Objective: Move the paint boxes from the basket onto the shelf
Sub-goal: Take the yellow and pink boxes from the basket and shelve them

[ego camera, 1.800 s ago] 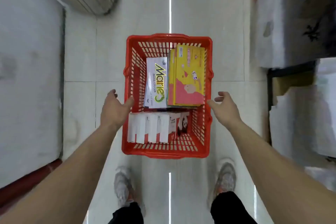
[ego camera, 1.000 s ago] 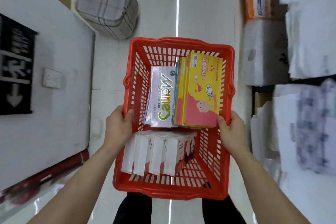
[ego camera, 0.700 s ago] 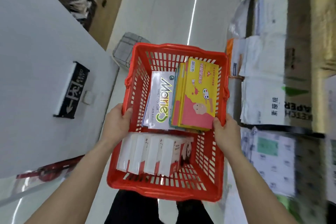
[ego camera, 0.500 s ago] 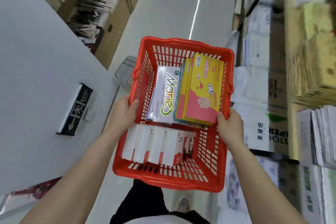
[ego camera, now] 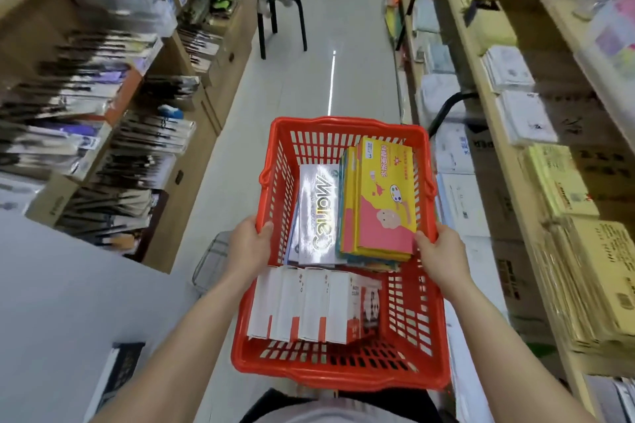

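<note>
A red plastic basket (ego camera: 347, 129) is held up in front of me at waist height. My left hand (ego camera: 248, 244) grips its left rim and my right hand (ego camera: 441, 252) grips its right rim. Inside, a stack of yellow and pink paint boxes (ego camera: 381, 197) lies at the far right. Beside it on the left lies a silver paint box (ego camera: 318, 213) with large lettering. Several white boxes with orange ends (ego camera: 309, 307) stand in a row at the near end.
Wooden shelves with brushes and pens (ego camera: 113, 106) line the left of the aisle. Shelves with paper packs (ego camera: 536, 154) line the right. A black stool (ego camera: 280, 15) stands on the floor ahead. A white wall (ego camera: 68, 312) is at near left.
My hands closed on the basket rims and lifted it off the floor. My view has tilted up from the floor to the aisle between the shelves.
</note>
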A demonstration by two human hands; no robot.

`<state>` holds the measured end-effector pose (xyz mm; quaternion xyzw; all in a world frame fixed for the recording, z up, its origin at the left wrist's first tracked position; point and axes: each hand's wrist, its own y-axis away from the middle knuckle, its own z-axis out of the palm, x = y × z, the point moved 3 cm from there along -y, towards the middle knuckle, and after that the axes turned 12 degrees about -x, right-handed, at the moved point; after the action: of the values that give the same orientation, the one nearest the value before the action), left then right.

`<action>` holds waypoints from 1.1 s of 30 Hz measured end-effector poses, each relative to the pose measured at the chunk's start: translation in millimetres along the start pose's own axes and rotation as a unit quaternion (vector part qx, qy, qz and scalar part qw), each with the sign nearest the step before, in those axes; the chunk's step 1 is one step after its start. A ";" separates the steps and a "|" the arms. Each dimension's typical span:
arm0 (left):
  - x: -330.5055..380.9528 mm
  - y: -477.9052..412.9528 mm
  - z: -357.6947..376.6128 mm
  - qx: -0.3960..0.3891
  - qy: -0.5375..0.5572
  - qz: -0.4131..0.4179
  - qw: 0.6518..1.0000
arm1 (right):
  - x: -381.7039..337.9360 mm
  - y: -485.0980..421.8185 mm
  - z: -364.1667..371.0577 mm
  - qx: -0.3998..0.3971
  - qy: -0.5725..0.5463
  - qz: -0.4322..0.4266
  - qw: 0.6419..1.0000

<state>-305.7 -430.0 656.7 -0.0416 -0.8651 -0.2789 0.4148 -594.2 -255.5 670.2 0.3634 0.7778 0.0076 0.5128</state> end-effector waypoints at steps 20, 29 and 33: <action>200.4 -495.4 -98.0 0.071 0.048 -0.059 0.995 | -260.9 -558.9 7.1 -0.109 0.038 -0.028 0.993; 300.8 -754.7 -195.0 0.055 0.051 -0.051 0.996 | -408.4 -798.6 49.9 -0.095 0.053 -0.017 0.994; 352.1 -854.3 -239.8 0.070 0.030 -0.046 0.996 | -465.9 -902.1 61.8 -0.083 0.048 -0.019 0.995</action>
<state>-628.0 -1328.5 654.7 0.0356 -0.8707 -0.2376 0.4291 -949.6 -1208.5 663.0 0.3035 0.8051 0.0800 0.5033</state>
